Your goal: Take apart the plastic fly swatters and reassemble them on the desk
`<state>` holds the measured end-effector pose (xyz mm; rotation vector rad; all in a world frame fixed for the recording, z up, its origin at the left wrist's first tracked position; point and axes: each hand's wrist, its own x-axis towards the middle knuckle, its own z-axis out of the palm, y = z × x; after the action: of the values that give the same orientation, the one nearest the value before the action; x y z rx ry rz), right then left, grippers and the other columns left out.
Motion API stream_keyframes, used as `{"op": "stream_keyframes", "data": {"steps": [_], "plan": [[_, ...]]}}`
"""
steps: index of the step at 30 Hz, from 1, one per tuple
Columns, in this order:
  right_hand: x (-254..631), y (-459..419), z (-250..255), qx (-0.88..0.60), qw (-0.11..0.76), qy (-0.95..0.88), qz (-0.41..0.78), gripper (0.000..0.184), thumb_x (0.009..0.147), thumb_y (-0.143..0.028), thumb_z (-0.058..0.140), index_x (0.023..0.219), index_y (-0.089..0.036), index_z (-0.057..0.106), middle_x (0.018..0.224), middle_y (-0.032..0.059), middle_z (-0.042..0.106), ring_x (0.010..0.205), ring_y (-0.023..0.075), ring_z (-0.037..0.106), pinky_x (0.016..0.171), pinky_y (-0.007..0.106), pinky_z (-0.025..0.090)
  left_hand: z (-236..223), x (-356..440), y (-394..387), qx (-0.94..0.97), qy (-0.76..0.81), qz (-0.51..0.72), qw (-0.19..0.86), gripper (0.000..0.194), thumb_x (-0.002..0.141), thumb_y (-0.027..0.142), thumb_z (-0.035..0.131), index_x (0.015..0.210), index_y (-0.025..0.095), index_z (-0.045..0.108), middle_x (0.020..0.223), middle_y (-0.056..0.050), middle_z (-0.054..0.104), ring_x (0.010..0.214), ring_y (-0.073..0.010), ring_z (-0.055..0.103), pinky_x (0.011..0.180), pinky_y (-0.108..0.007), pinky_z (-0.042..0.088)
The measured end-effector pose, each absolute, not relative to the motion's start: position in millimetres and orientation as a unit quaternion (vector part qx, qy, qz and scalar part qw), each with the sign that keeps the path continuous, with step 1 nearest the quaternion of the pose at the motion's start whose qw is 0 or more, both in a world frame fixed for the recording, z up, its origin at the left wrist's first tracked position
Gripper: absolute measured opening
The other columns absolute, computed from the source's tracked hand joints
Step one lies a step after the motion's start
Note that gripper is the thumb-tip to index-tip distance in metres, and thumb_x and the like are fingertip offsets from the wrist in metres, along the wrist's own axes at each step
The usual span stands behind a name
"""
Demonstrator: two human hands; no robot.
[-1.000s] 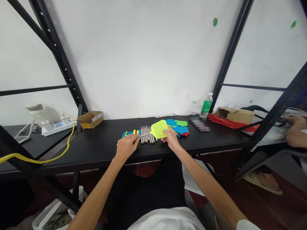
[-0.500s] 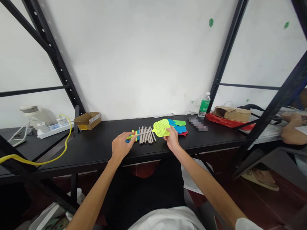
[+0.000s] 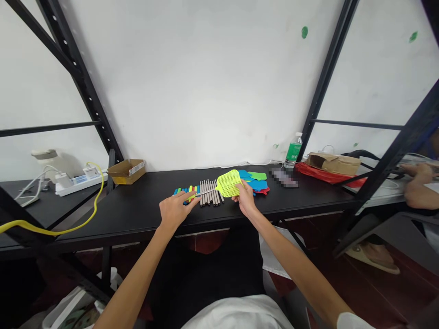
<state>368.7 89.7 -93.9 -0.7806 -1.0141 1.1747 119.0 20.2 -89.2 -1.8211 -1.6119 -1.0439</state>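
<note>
Between my hands I hold a yellow-green fly swatter (image 3: 227, 183) with a perforated head and a thin metal rod. My left hand (image 3: 174, 209) is closed around its yellow handle end. My right hand (image 3: 245, 196) pinches the right edge of the swatter head. Under the rod lies a row of metal rods (image 3: 210, 197) with dark ends. Several coloured handles (image 3: 181, 190), blue, green, yellow and red, lie behind my left fingers, partly hidden. Beyond my right hand is a pile of blue, green and red swatter heads (image 3: 258, 184).
A small cardboard box (image 3: 126, 172) sits at the left of the black table (image 3: 137, 210). Farther right stand a green-labelled bottle (image 3: 293, 151) and a torn cardboard box (image 3: 333, 163) on red plastic. A yellow cable (image 3: 96, 205) crosses the left side. Another person's hand (image 3: 420, 176) shows at far right.
My left hand has shifted slightly left along the swatter, from the rod's end onto the handle, which now shows between its fingers. My right hand keeps its grip on the head.
</note>
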Motion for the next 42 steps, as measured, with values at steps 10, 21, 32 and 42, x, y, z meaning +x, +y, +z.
{"op": "stream_keyframes", "data": {"steps": [10,21,32,42], "plan": [[369.1,85.5,-91.2,-0.352,0.619,-0.497,0.496,0.026,0.075,-0.029,0.057,0.098,-0.018,0.061,0.087,0.0024,0.068,0.042,0.0071,0.053,0.036,0.019,0.034,-89.7,118.0,20.6,-0.672,-0.585,-0.388,0.235,0.035,0.094,0.055,0.054,0.096,0.033,0.081,0.090,0.000,0.078,0.075,-0.0171,0.070,0.051,-0.027,0.025],[369.8,84.7,-90.6,-0.355,0.615,-0.498,0.498,0.026,0.074,-0.029,0.058,0.097,-0.018,0.061,0.086,0.0015,0.067,0.043,0.0066,0.054,0.037,0.019,0.036,-88.4,118.1,17.7,-0.686,-0.584,-0.369,0.226,0.036,0.095,0.053,0.051,0.099,0.033,0.080,0.091,0.000,0.079,0.077,-0.0192,0.070,0.051,-0.027,0.028],[370.9,85.5,-90.8,-0.354,0.608,-0.503,0.502,0.019,0.075,-0.031,0.057,0.089,-0.018,0.057,0.083,0.0007,0.065,0.036,0.0051,0.048,0.033,0.020,0.028,-88.5,116.8,17.6,-0.690,-0.578,-0.374,0.222,0.035,0.096,0.052,0.051,0.099,0.033,0.080,0.093,0.001,0.079,0.078,-0.0197,0.071,0.051,-0.028,0.028],[369.8,90.8,-94.4,-0.361,0.635,-0.442,0.520,0.024,0.072,-0.028,0.061,0.094,-0.020,0.057,0.057,-0.0054,0.055,0.035,0.0074,0.042,0.031,0.018,0.025,-87.2,118.4,15.6,-0.703,-0.559,-0.384,0.212,0.031,0.095,0.043,0.054,0.114,0.031,0.074,0.101,-0.002,0.077,0.087,-0.0205,0.071,0.060,-0.027,0.041]]}}
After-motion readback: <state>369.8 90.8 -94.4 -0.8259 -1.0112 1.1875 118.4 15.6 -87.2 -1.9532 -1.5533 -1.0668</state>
